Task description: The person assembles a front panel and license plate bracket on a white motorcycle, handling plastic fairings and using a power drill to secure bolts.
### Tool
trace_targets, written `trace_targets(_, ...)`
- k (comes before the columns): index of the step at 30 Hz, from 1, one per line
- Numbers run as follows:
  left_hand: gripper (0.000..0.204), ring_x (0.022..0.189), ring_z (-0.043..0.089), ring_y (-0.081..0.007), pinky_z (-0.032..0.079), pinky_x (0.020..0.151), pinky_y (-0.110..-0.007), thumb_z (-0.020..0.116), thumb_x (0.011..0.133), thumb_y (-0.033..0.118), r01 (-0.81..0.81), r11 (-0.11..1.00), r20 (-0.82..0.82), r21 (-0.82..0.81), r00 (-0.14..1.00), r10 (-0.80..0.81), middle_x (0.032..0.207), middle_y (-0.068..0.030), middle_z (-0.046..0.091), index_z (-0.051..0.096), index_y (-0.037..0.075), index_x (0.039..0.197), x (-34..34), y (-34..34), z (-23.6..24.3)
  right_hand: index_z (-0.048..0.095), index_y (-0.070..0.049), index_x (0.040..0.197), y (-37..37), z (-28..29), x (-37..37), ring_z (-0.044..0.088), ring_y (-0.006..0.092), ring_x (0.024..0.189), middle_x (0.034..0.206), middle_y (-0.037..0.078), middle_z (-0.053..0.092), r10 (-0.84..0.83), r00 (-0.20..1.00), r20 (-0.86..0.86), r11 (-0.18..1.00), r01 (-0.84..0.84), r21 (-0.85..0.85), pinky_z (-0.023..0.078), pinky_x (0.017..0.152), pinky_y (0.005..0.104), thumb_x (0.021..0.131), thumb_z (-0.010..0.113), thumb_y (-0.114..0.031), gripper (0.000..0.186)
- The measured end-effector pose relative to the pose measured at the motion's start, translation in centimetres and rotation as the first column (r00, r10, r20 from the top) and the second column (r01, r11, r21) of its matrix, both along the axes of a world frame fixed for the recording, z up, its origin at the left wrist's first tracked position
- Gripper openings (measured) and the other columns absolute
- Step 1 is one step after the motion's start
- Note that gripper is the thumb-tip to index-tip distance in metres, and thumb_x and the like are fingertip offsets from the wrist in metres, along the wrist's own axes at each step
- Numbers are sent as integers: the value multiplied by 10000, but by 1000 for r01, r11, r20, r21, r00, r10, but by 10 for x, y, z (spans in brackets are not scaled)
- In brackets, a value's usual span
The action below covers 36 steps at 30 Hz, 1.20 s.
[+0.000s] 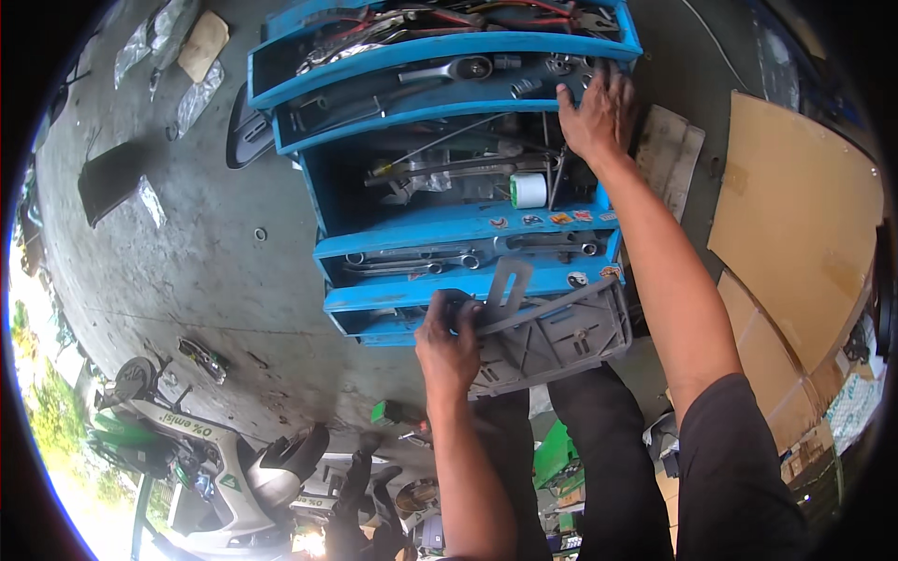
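Note:
My left hand (447, 341) grips a grey plastic panel (561, 341) with ribs and an upright slotted tab, held over the lower front of a blue cantilever toolbox (393, 304). My right hand (599, 112) is at an upper tray beside metal sockets (528, 89), thumb apart and fingers reaching over them; the fingertips are partly hidden. A long ratchet (454, 70) lies in that tray and red-handled pliers (533, 21) in the top one. The middle compartment holds long metal bars and a white-green cylinder (528, 190); spanners (412, 262) lie in a lower tray.
Cardboard sheets (790, 234) and a grimy board (659, 168) are at the right. Plastic bags (196, 103) and a dark rectangular piece (112, 182) lie on the floor at left. A white-and-green scooter (187, 449) stands at lower left, with other clutter around my legs.

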<state>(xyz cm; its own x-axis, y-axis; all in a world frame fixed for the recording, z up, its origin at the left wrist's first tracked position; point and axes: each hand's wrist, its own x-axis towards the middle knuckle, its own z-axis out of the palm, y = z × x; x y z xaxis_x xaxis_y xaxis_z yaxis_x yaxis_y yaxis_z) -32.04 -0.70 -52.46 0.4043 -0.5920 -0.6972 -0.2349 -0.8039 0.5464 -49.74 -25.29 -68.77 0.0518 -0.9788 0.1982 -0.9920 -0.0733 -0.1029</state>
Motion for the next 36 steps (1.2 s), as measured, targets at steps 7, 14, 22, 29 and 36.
trace_targets(7, 129, 799, 681, -367, 497, 695, -411, 651, 912, 164, 32, 999, -6, 17, 999, -31, 841, -165, 703, 628, 45, 956, -3, -4, 1, 605, -79, 1197, -1, 24, 0, 508, 348, 1213, 1262, 146, 588, 82, 982, 171, 933, -136, 333, 368, 1015, 528, 893, 606, -445, 476)
trace_targets(14, 135, 797, 671, -387, 491, 689, -435, 656, 902, 173, 38, 999, -28, -6, 999, -38, 829, -183, 690, 632, 55, 962, -3, -11, 1, 585, -67, 1096, -16, 29, 4, 539, 340, 1104, 1097, 135, 584, 145, 929, 341, 986, -162, 24, 433, 936, 462, 799, 671, -196, 335)
trace_targets(22, 138, 777, 663, -398, 487, 682, -449, 654, 904, 189, 92, 995, -24, 23, 996, -92, 801, -188, 681, 632, 67, 963, -7, -18, 2, 476, -103, 1344, -77, 16, 8, 348, 362, 1322, 1335, 112, 517, 21, 1000, 22, 999, -21, 31, 303, 1066, 566, 807, 628, -394, 630)
trace_targets(29, 134, 763, 672, -382, 494, 674, -438, 658, 900, 185, 105, 991, -16, 86, 994, -104, 806, -173, 694, 632, 73, 968, -6, -26, 5, 491, -180, 1272, -46, 51, 8, 379, 282, 1328, 1300, 20, 560, 121, 948, 295, 914, -223, 339, 243, 976, 669, 767, 707, -374, 582)
trace_targets(36, 148, 772, 670, -394, 493, 673, -462, 661, 897, 213, 122, 992, -39, 13, 992, -121, 798, -167, 694, 629, 101, 989, -17, -29, 0, 453, -190, 1385, -52, 68, 10, 340, 273, 1376, 1435, 47, 474, 118, 953, 277, 889, -226, 398, 246, 999, 706, 849, 657, -450, 629)
